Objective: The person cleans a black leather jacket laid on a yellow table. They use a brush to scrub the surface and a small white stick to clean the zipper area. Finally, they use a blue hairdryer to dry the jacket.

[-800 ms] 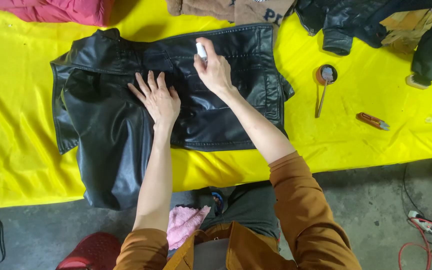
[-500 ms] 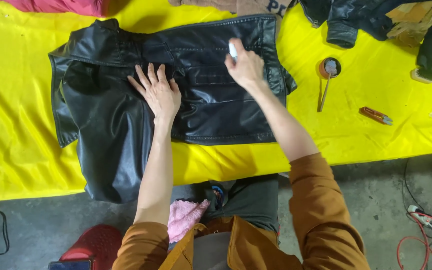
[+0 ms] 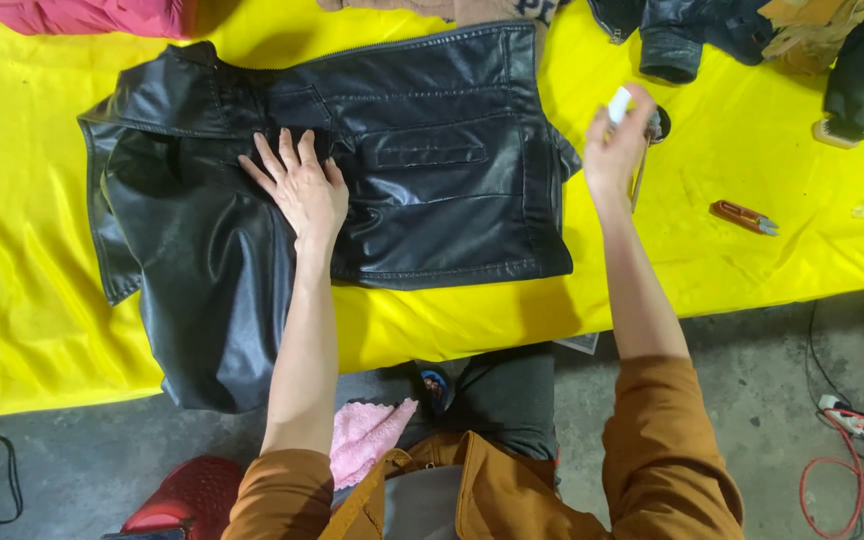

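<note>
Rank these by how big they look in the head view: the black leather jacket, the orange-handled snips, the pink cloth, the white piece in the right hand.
1. Black leather jacket
2. Pink cloth
3. Orange-handled snips
4. White piece, partly hidden by the right hand, so its rank is unsure.

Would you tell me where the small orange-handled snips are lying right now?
In the head view, the orange-handled snips lie on the yellow cloth, to the right of the right hand and well clear of the black leather jacket.
</note>
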